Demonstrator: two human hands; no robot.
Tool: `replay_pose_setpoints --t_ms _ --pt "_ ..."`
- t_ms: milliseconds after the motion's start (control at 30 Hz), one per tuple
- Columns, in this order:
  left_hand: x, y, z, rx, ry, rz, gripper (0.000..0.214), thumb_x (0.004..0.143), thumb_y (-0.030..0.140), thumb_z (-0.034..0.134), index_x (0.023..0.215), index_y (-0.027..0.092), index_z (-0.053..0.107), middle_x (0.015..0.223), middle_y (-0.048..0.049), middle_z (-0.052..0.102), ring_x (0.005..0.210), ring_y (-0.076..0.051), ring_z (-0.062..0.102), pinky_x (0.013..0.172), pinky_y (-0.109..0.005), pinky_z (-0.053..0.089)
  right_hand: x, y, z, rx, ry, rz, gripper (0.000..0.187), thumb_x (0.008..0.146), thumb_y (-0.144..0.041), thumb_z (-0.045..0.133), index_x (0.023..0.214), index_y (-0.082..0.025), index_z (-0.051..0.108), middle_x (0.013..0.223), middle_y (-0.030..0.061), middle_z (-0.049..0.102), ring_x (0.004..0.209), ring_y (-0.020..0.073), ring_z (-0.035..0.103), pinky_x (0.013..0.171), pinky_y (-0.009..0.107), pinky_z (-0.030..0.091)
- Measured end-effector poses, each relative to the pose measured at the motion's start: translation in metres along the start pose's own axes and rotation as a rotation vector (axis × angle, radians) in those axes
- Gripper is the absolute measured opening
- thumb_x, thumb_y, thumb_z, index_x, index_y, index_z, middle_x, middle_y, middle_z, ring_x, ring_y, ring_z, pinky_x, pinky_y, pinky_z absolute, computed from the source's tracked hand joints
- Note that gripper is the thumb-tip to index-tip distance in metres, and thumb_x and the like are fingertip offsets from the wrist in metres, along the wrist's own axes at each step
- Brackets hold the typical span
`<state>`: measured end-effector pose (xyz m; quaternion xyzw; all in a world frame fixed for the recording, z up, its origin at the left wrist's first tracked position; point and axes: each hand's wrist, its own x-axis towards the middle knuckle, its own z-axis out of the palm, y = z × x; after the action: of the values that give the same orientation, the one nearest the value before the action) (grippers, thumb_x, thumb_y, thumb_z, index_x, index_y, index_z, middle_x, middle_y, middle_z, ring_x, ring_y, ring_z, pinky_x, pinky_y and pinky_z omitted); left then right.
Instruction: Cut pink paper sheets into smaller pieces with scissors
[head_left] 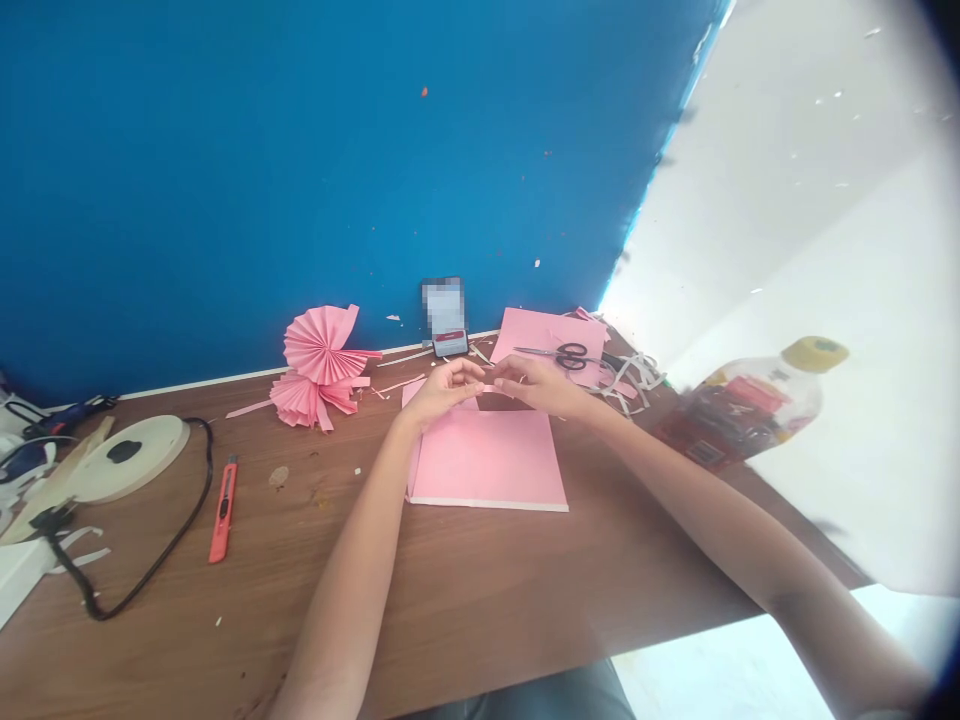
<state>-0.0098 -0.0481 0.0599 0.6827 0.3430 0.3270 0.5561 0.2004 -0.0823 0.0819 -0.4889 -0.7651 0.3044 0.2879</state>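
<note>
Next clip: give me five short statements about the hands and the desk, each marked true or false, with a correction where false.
1. The left hand and right hand meet over the far edge of the pink paper stack. True.
2. The scissors are held in the right hand. False: they lie on a pink sheet behind the hands.
3. A utility knife lies on the table, left of the stack. True.
4. The pleated pink fans lie at the table's right end. False: they lie left of the hands, by the blue wall.
5. The bottle has a yellow cap. True.
</note>
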Motion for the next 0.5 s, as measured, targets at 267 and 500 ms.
replay_pose_setpoints --t_ms 267,500 --pt "0.002 -0.01 -0.012 0.039 0.104 -0.013 0.033 0.072 0.037 0.07 0.096 0.017 0.061 0.079 -0.0027 0.063 0.072 -0.013 0.058 0.062 -0.022 0.037 0.002 0.007 -0.003 0.009 -0.068 0.091 0.022 0.084 -0.036 0.051 0.087 -0.018 0.062 0.073 0.0006 0.062 0.066 0.0119 0.054 0.059 0.022 0.039" --pt "0.001 -0.025 -0.028 0.136 0.084 -0.061 0.033 0.07 0.034 0.071 0.098 0.018 0.062 0.089 -0.0056 0.065 0.08 -0.015 0.06 0.07 -0.025 0.042 -0.003 0.01 -0.027 -0.042 -0.222 0.307 0.013 0.078 -0.026 0.056 0.079 -0.015 0.064 0.07 0.0047 0.067 0.057 0.0126 0.057 0.052 0.023 0.042"
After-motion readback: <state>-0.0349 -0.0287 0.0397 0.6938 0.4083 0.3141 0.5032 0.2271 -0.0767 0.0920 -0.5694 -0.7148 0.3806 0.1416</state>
